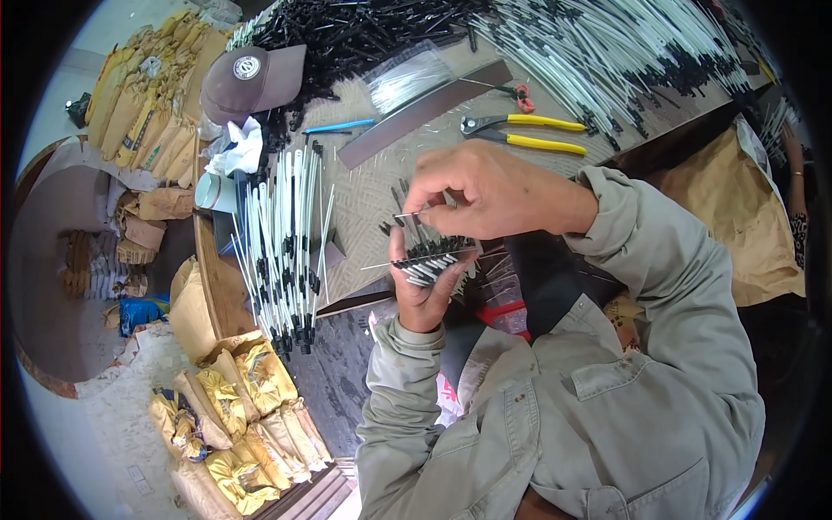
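Cut-off shirt, half-hidden handheld rods

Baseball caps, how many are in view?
1: a grey-brown baseball cap at upper left, beside the pile of black parts. Others could be hidden.

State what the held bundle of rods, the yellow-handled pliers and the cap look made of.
Bundle of rods: probably plastic or coated metal; smooth white and black surfaces leave it open.
Pliers: head likely metal, from its grey sheen; smooth yellow grips suggest plastic or rubber.
Cap: apparently fabric, from its matte brown surface.
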